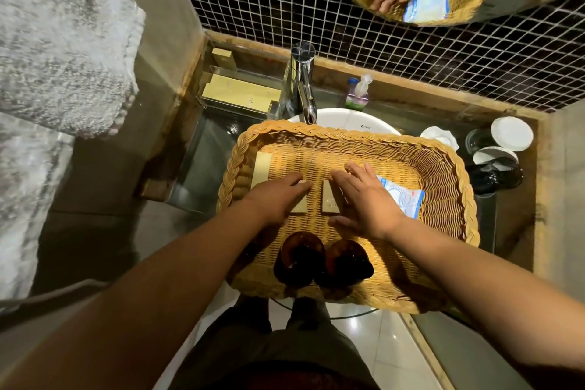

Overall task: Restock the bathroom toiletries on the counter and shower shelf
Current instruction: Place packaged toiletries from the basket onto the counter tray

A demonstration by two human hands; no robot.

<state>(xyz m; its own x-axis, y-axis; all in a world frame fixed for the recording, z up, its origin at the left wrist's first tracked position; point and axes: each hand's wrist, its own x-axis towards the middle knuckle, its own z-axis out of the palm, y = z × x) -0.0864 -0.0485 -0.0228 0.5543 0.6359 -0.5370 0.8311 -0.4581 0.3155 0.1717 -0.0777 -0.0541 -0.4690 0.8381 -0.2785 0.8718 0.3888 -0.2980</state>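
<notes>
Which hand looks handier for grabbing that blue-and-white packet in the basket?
The right hand, probably: it lies flat beside the blue-and-white packet, while the left hand is further off, over a small box.

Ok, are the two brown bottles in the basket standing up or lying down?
Standing up. The two brown bottles show their rounded tops to the overhead camera, side by side at the near end of the wicker basket.

The single head view looks steeply down, close over a wicker basket (348,142) on what seems a sink (348,119).
</notes>
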